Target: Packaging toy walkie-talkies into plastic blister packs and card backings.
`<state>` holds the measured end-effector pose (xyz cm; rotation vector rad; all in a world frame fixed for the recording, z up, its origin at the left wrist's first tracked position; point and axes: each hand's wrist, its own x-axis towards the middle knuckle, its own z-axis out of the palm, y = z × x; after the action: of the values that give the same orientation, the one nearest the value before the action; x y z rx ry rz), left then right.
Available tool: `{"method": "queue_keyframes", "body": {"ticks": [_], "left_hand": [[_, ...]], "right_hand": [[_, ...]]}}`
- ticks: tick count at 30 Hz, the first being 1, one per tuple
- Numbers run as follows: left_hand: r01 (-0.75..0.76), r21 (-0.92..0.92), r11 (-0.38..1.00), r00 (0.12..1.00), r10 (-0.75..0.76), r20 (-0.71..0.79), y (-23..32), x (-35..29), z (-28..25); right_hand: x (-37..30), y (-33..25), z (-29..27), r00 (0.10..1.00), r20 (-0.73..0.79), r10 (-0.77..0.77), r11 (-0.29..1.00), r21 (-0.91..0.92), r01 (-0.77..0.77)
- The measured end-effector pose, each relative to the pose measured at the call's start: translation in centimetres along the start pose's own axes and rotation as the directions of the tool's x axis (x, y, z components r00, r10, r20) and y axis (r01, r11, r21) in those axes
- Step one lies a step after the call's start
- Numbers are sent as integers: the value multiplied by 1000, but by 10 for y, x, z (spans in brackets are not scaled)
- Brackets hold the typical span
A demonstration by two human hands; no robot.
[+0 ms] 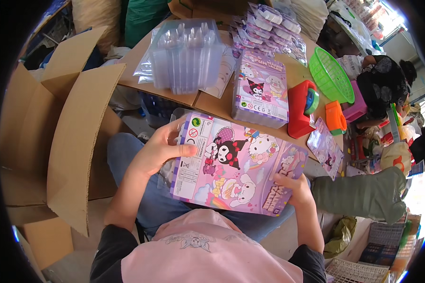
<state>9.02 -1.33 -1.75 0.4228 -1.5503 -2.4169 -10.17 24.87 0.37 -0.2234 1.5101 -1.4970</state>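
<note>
Over my lap I hold a pink and purple printed card with cartoon animals, its picture side up. Beneath it, at the left edge, part of a clear plastic tray sticks out. My left hand is closed on the left edges of card and tray, thumb on top. My right hand grips the card's right end with the thumb over the print; its other fingers are hidden underneath. Just beyond, a stack of similar printed packs lies on the table, beside a tall stack of clear plastic trays.
A large open cardboard box stands at my left. Along the table's right are a red tape dispenser, an orange tape holder, a green basket and loose printed sheets. Several filled packs are heaped behind. Another person is at far right.
</note>
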Motion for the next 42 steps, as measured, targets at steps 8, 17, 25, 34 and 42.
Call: {"method": "queue_keyframes", "body": {"ticks": [8,17,25,34,42], "left_hand": [[102,-77,992,992,-96,86,11,-2,0],[79,26,997,997,-79,24,-6,-1,-1],[76,61,995,995,-80,64,-4,5,-1],[13,-33,999,992,-9,123,-14,-5,-5],[-23,27,999,997,21,68,-18,3,-7]], "right_hand": [[4,0,3,986,37,-161,984,-71,163],[-2,7,-8,997,53,-50,998,-25,52],[-4,12,4,991,104,-88,995,-43,93],[2,14,11,960,-41,-278,932,-251,260],[0,16,-13,912,407,-45,981,190,-37]]}}
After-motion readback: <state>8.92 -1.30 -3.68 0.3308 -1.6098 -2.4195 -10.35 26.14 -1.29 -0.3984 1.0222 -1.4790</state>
